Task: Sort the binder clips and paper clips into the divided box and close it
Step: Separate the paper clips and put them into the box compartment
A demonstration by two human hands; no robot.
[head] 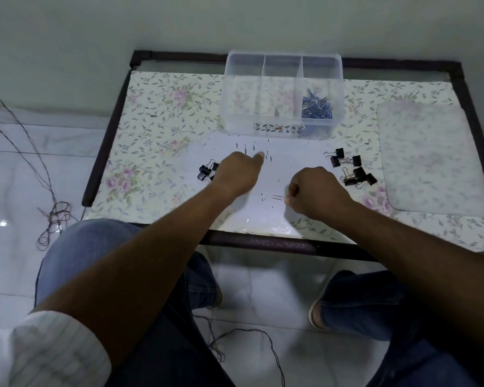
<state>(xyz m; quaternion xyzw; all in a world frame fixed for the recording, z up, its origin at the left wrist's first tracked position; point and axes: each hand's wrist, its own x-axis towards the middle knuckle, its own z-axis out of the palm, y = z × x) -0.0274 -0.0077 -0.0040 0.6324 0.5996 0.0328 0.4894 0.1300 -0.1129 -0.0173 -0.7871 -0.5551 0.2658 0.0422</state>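
Note:
A clear divided box point(281, 127) stands at the table's far middle; its right compartment holds a pile of blue paper clips point(317, 106), and one dark item lies in the middle compartment. Black binder clips lie in two groups: one point(206, 172) partly under my left hand point(239, 173), another point(352, 170) to the right of my right hand point(315, 191). My left hand is curled with a finger pointing toward small paper clips point(253, 149) scattered ahead. My right hand is closed, pinching a silver paper clip point(277, 197) on the table. The clear lid point(430, 157) lies flat at right.
The table point(162, 129) has a floral cover and a dark frame, with a wall behind it. Thin wires point(51, 213) trail across the white tiled floor at left and between my knees. My legs sit under the near edge.

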